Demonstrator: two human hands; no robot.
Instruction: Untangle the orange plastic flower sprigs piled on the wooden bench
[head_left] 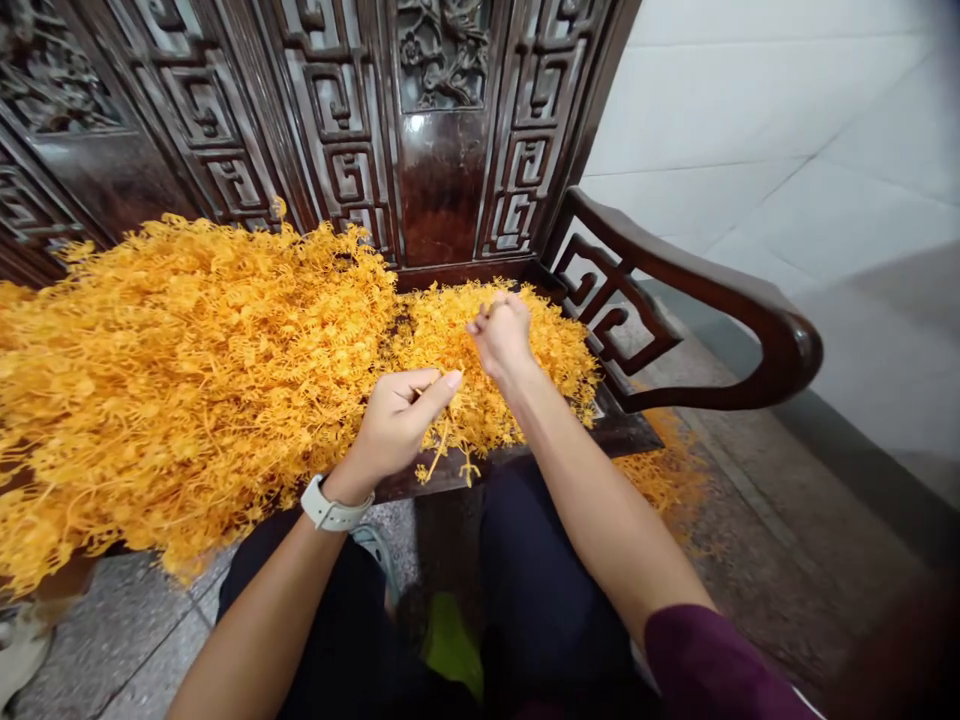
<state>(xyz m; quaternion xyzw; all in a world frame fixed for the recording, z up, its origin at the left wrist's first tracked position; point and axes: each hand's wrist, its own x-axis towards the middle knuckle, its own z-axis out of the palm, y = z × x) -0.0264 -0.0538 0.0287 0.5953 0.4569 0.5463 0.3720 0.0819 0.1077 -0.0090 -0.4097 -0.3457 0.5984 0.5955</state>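
My left hand, with a pale watch on its wrist, pinches a thin yellow-orange plastic sprig between thumb and forefinger. The branched ends of the sprig hang below the fingertips, by the front edge of the seat. Just above and to the right, my right hand is closed with curled fingers over a smaller pile of the same sprigs. Whatever lies inside those fingers is hidden. To the left of both hands spreads a large heap of yellow-orange sprigs.
Both piles lie on a dark carved wooden bench. Its curved armrest stands at the right, before a pale tiled wall. More orange sprigs lie low beyond the seat's right end. Part of a shoe shows at lower left.
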